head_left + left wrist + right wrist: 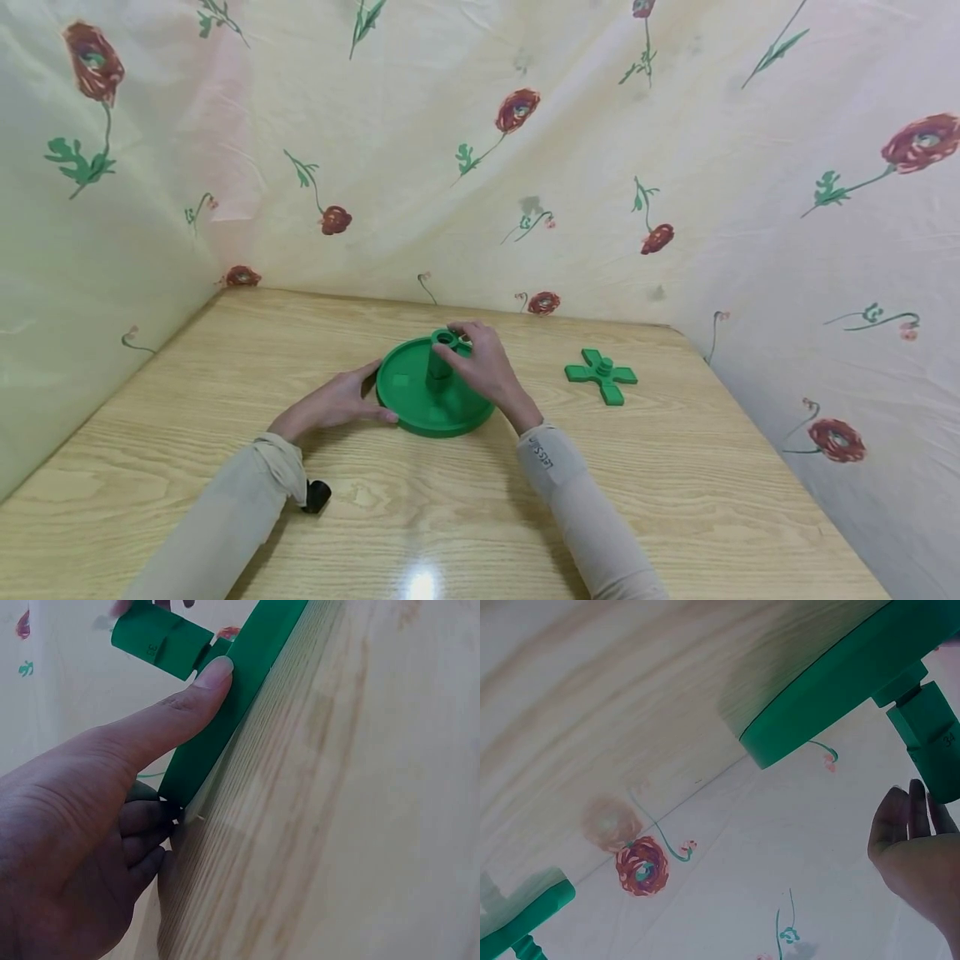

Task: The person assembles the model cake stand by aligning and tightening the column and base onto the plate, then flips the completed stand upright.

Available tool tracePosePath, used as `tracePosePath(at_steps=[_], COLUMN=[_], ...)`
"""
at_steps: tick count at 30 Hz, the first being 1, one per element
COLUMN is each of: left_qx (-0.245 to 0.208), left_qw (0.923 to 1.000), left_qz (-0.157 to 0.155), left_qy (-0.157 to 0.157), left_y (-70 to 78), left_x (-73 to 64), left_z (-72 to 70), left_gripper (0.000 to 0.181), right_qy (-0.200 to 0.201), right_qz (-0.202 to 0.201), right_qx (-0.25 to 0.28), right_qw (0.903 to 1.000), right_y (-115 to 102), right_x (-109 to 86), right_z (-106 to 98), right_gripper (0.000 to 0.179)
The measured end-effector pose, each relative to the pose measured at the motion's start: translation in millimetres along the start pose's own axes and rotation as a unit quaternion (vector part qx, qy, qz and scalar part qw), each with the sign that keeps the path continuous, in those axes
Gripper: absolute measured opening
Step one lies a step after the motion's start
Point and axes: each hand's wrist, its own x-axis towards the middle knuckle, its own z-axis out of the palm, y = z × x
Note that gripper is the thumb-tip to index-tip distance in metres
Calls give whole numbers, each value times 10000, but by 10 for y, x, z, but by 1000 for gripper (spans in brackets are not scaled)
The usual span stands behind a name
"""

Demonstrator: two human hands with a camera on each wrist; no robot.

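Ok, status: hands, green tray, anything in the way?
Left hand grips green tray at rim. Right hand holds green post upright at tray centre. Green cross piece off to the right, clear of both hands.

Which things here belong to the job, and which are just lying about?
In the job:
green tray, gripped by the left hand
green post, held by the right hand

Outside it:
green cross, untouched, possibly a matching part
black object by the left sleeve, use unclear

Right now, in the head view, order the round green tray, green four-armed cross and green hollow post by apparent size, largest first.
1. Round green tray
2. Green four-armed cross
3. Green hollow post, partly covered by the right hand
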Motion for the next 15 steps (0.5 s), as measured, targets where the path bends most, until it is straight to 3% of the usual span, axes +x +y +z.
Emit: tracePosePath(at_steps=[7, 15], left_qx=[-40, 48], left_qw=[10000, 10000], left_qz=[-8, -40], left_qy=[-20, 6], left_y=[-5, 2], left_x=[-8, 0], left_z=[-3, -2], left_gripper=[114, 114], right_qy=[-107, -27], right_qz=[-309, 121], right_qx=[95, -16], right_qw=[9994, 9999], right_y=[-4, -21], right_x=[4, -4], right_z=[-8, -2], right_gripper=[44, 49])
